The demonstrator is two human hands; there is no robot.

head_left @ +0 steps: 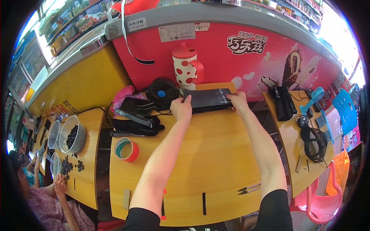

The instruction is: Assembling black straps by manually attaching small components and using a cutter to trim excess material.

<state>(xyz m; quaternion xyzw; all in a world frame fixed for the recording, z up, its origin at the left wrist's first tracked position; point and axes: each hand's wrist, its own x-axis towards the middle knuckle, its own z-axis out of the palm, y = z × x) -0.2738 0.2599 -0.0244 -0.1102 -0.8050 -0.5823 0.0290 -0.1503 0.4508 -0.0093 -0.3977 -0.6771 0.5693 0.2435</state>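
Note:
Both my arms reach to the far side of the wooden table. A flat black packet [208,98] with small white printing lies there, on or just above the tabletop; I cannot tell which. My left hand [182,109] pinches its left end between thumb and fingers. My right hand [239,102] grips the right end, with some fingertips hidden beneath it. More dark, flat material shows under its near edge. Just behind stands a white tumbler [185,67] with red dots, a red lid and a red handle. A black fan [162,91] with a blue hub stands beside my left hand.
Black and grey straps [137,124] and a red tape roll [126,149] lie left on the table [216,154]. Small scissors [249,189] rest near my right forearm. At the left table, another person handles small black parts beside clear tubs [79,134]. A pink chair [318,198] stands right.

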